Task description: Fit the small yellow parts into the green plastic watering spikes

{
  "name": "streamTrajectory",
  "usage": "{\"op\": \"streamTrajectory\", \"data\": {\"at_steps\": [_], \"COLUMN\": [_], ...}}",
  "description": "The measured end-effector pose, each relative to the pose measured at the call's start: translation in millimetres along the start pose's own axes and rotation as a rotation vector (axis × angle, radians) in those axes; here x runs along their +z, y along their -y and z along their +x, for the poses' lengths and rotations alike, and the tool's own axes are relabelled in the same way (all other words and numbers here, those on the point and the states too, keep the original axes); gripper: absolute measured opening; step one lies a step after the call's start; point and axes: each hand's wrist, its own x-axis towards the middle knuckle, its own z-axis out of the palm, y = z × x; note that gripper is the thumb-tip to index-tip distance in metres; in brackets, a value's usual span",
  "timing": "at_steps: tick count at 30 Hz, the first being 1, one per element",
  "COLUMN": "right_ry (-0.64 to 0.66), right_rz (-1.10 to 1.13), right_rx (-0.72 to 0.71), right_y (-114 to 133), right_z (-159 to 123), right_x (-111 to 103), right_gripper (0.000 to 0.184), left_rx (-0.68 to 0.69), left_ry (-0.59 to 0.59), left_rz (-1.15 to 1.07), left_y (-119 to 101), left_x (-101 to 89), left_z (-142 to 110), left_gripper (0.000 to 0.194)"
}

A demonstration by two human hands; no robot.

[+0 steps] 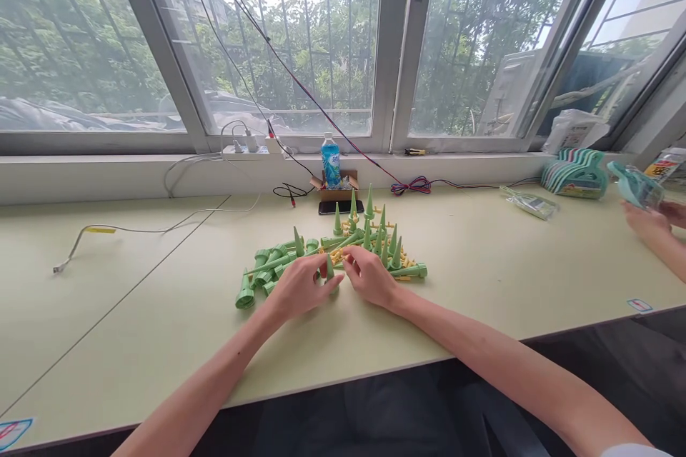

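Note:
My left hand (300,287) is closed around a green plastic spike (330,268), which stands upright with its pointed end up, between fingers and thumb. Just to the right, my right hand (372,278) has its fingers curled together at the small yellow plastic pieces (336,255); what its fingertips grip, if anything, is hidden. Several green spikes lie in a heap to the left, among them one with a wide ribbed cap (245,296). Behind my right hand, more green spikes (369,203) stand on their caps among scattered yellow pieces.
Behind the heap are a black phone (341,208), a small cardboard box (335,194) and a blue-labelled bottle (331,163). Cables (411,186) run along the sill. At right, another person's hands (648,223) hold a teal item near teal hangers (576,173) and a flat plastic packet (529,202).

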Motion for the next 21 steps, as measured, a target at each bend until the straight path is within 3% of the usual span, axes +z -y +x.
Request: {"op": "streamTrajectory", "data": {"at_steps": [7, 11, 15, 21], "right_ry": [0.044, 0.162, 0.275, 0.233], "right_rz": [-0.090, -0.155, -0.210, -0.174], "right_rx": [-0.032, -0.069, -0.139, -0.036], "right_y": [3.6, 6.5, 5.8, 7.7], "right_z": [-0.5, -0.2, 0.0, 1.9], "right_x": [0.0, -2.2, -3.7, -3.8], "right_gripper": [0.027, 0.031, 0.037, 0.039], "left_rx": [0.016, -0.003, -0.046, -0.056], "left_ry": [-0.141, -0.216, -0.260, -0.256], "left_rz": [-0.077, -0.164, -0.161, -0.190], "left_y": [0.2, 1.6, 2.1, 1.7], "left_x": [-9.6, -9.6, -7.0, -4.2], "left_z": [1.7, -0.8, -1.2, -0.7], "left_gripper": [0.040, 0.056, 0.060, 0.059]}}
